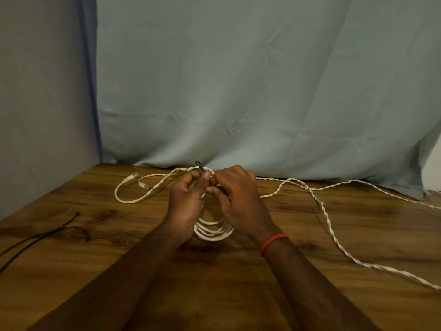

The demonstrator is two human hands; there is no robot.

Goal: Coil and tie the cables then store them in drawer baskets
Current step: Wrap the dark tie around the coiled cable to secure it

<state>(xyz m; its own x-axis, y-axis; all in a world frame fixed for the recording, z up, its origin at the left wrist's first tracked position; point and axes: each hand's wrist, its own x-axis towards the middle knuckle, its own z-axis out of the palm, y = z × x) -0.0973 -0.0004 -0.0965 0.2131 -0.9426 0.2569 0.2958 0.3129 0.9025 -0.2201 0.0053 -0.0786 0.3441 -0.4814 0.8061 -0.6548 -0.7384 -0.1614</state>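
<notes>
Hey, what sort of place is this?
Likely a makeshift indoor recording corner: a wooden table against a grey wall, a pale cloth backdrop hung behind, a white cable coil held over it.

Dim, even light on the pale grey-green cloth backdrop point(238, 80). Faint shadow under the white coiled cable point(213, 232) on the brown wood-grain tabletop point(310, 235). Edges at 3 and 9 o'clock bend; detail soft.
</notes>
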